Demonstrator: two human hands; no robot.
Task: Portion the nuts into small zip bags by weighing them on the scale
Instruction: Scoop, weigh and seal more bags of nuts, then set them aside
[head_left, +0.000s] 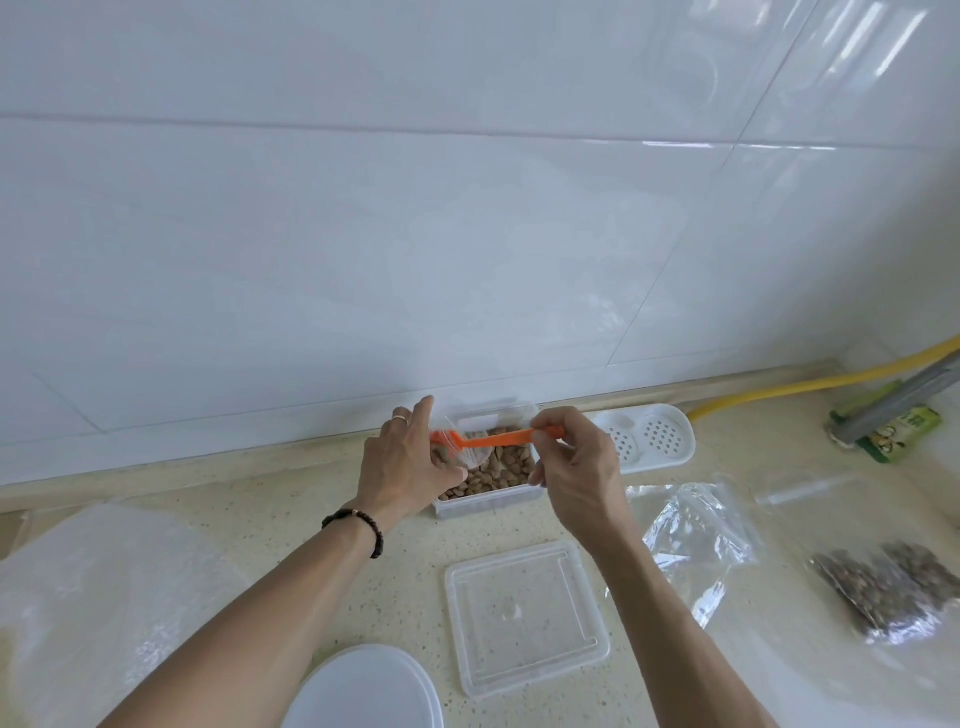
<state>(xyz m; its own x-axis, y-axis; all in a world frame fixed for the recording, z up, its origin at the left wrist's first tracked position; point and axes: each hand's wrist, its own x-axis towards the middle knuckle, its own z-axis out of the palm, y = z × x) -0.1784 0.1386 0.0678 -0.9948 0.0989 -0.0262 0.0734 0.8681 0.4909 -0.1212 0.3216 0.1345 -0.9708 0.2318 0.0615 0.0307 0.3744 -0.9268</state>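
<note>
Both hands pinch a small zip bag (470, 451) by its orange strip above the clear nut container (485, 480): left hand (402, 467), right hand (574, 467). On the tabletop (405, 566) lie the container's lid (524, 618), an empty bag (691, 535), and a filled bag (883, 592).

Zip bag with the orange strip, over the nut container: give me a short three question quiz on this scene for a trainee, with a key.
1. True or false: both hands hold the small zip bag by its orange zip strip above the open nut container.
2. Where does the clear square lid lie? A) on the container B) flat on the counter, nearer the person than the container C) against the wall
3. Fill in: the left hand wears a ring and the wrist a dark beaded ____.

Key: 1 true: the right hand pinches the strip's other end. 2 B. 3 bracelet.
</note>
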